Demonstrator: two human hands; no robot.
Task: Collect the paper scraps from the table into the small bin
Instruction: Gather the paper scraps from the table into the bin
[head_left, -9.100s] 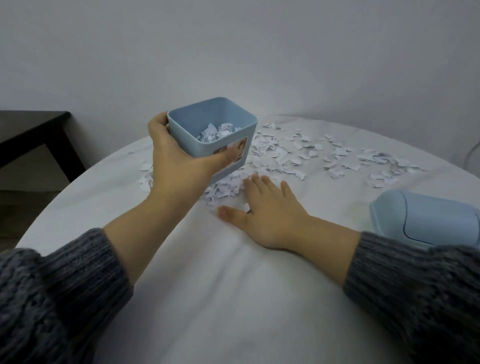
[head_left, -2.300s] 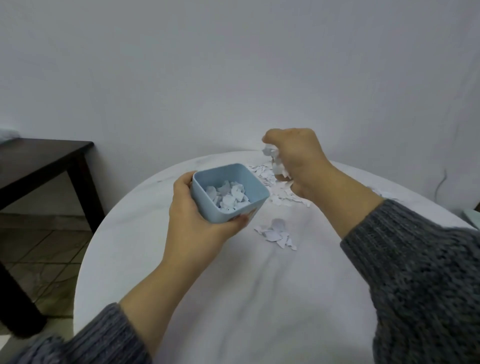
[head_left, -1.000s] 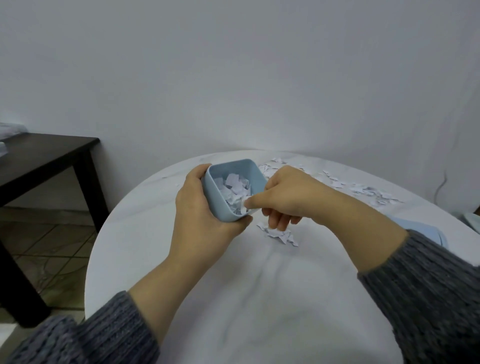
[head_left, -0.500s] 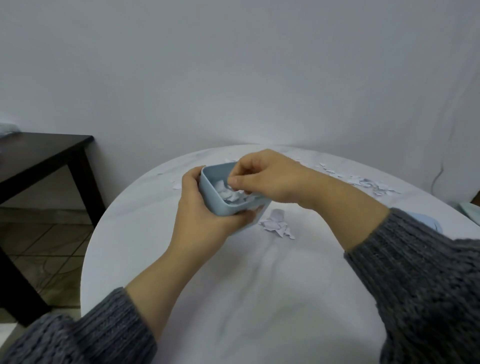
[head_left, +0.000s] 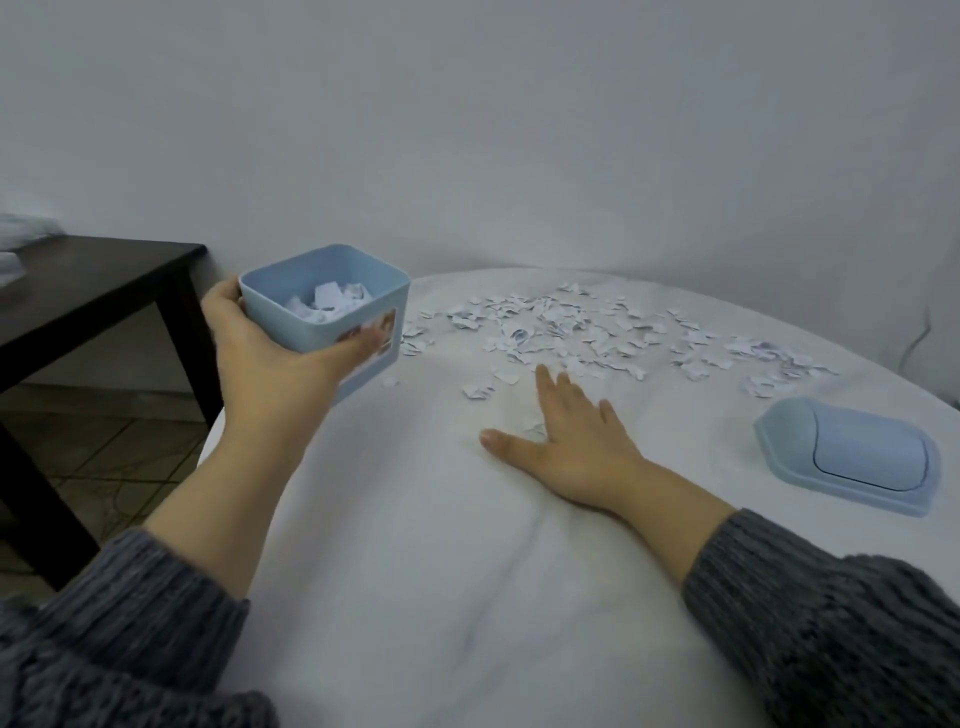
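Note:
My left hand (head_left: 270, 358) grips the small light-blue bin (head_left: 332, 312) from its near side at the round white table's (head_left: 441, 571) left edge. White scraps lie inside the bin. My right hand (head_left: 571, 441) rests flat on the table, fingers straight and spread, thumb out to the left. Its fingertips touch the near edge of a wide scatter of white paper scraps (head_left: 597, 332) that stretches across the far half of the table. A few scraps (head_left: 480, 387) lie just left of the fingertips.
The bin's light-blue lid (head_left: 847, 454) lies on the table at the right. A dark wooden side table (head_left: 93, 280) stands to the left, beyond the table's edge. A plain wall closes off the back, and a tiled floor shows below left.
My right hand has left the bin's opening and now lies flat on the table by the scraps. The bin has moved left and stands more upright in my left hand.

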